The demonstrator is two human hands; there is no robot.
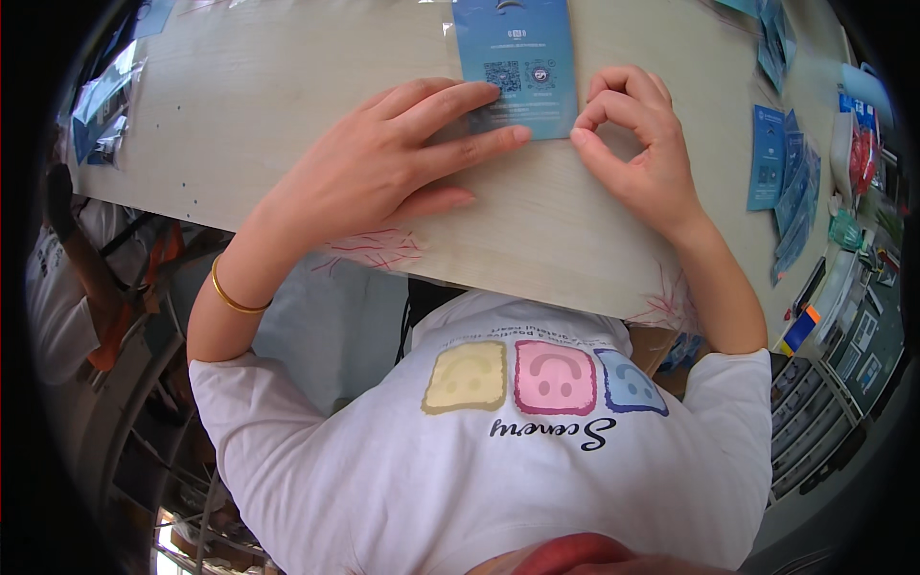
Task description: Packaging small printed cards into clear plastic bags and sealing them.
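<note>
Rightward, blue packets (768, 158) lie beyond pinched right hand (654, 144); splayed left hand (379, 158) touches card (517, 53).

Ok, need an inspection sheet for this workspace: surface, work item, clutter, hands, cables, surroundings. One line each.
Surface: wood-grain tabletop, with red line marks near the front edge.
Work item: blue printed card with two square codes, lying flat, top end cut off by the frame.
Clutter: clear plastic packets at far left; overlapping blue cards at right.
Hands: left hand spread over the card's left side; right hand curled, thumb and index finger at its lower right corner, grip unclear.
Cables: nothing seen for certain.
Surroundings: another person at left, partly visible.
</note>
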